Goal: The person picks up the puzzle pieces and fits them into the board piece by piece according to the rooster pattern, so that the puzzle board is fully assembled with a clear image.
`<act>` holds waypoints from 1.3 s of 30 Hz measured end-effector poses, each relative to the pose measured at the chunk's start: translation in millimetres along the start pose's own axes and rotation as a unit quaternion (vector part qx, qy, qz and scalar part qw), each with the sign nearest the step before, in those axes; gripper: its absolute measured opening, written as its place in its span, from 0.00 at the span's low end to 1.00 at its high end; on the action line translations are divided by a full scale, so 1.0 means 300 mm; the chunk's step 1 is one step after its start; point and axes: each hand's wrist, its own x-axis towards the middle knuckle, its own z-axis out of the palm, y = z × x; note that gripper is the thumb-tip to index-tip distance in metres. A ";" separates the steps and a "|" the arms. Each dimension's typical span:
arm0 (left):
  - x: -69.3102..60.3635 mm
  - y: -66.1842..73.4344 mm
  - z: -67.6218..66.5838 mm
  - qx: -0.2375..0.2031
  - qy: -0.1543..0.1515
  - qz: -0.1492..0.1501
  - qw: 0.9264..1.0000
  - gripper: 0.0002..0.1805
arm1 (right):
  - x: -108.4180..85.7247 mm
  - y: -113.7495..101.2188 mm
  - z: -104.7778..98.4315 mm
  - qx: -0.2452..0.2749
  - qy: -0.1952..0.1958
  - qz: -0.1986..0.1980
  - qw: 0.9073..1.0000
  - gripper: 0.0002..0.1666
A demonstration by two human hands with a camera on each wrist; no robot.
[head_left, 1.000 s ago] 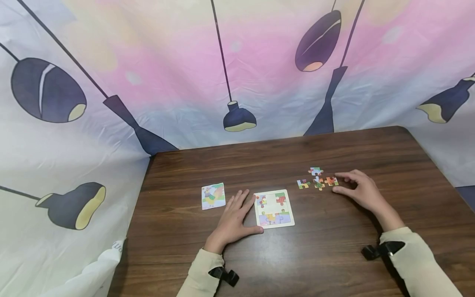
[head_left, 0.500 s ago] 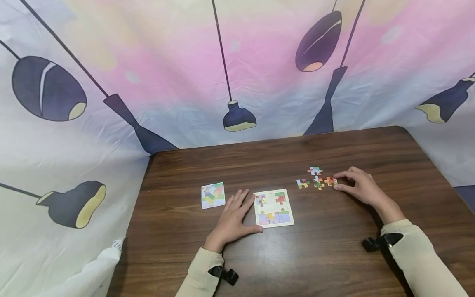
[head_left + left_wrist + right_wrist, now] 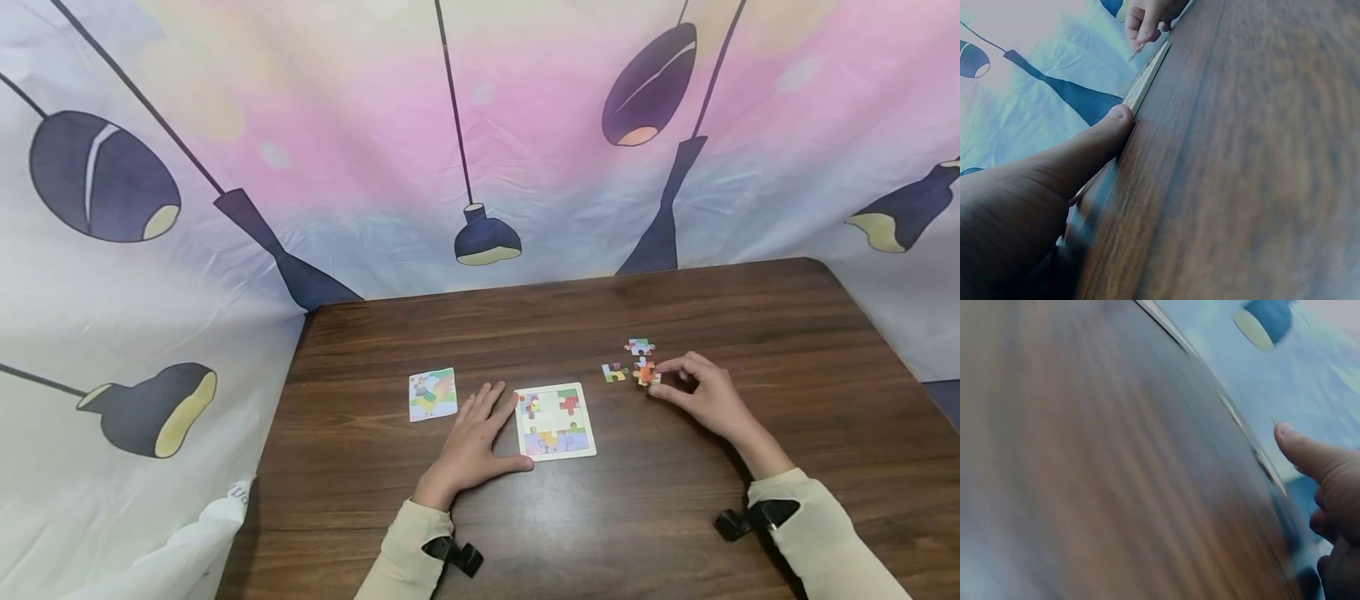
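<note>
Pinches orange-printed jigsaw pc (image 3: pixel 646 372) w/ R hand (image 3: pixel 701 396) by 3 multicoloured loose pcs (image 3: pixel 640 345) on brown wood-grain worktop (image 3: pixel 555 525), rests spread-fingered L hand (image 3: pixel 472 450) against white square tray (image 3: pixel 550 414), and looks approx. halfway, w/ top corners + bottom row filled, 4 pcs left incl. held one.

Long cream sleeves (image 3: pixel 832 537) with chunky black wrist bands (image 3: pixel 776 513)

A small curtained-off nook: wrinkled pastel fabric (image 3: pixel 360 158), printed with cartoon pendant lamps (image 3: pixel 487 239), hangs behind a dark wood-grain desk (image 3: pixel 322 475) and along its left side. Whether a home, office or studio surrounds it cannot be told.
</note>
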 end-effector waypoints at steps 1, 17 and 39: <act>0.001 0.000 0.001 0.000 0.001 0.000 1.000 0.57 | 0.000 -0.015 0.013 0.006 0.000 -0.002 1.000 0.16; 0.001 0.001 0.002 0.002 -0.002 -0.004 1.000 0.58 | 0.019 -0.176 0.216 0.066 -0.108 -0.076 0.989 0.16; 0.003 0.006 -0.003 0.004 -0.003 -0.007 1.000 0.57 | 0.020 -0.205 0.242 0.063 -0.142 -0.081 0.985 0.11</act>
